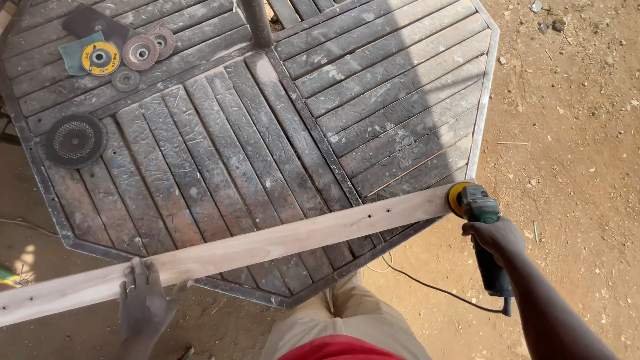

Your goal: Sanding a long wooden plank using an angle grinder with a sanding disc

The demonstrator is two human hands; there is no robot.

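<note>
A long pale wooden plank [267, 243] lies across the near edge of an octagonal slatted metal table [400, 87]. My left hand [143, 300] presses flat on the plank near its left end. My right hand [497, 237] grips a green angle grinder [481, 227]. The grinder's yellow disc [456, 197] touches the plank's right end. Its black cord [427, 287] trails down over the dirt.
Several grinding and sanding discs [123, 53] lie at the table's far left, with a larger dark wire disc [75, 140] nearer. A metal post [257, 20] rises from the table centre. Sandy ground [573, 100] lies to the right. My legs [347, 320] stand against the table.
</note>
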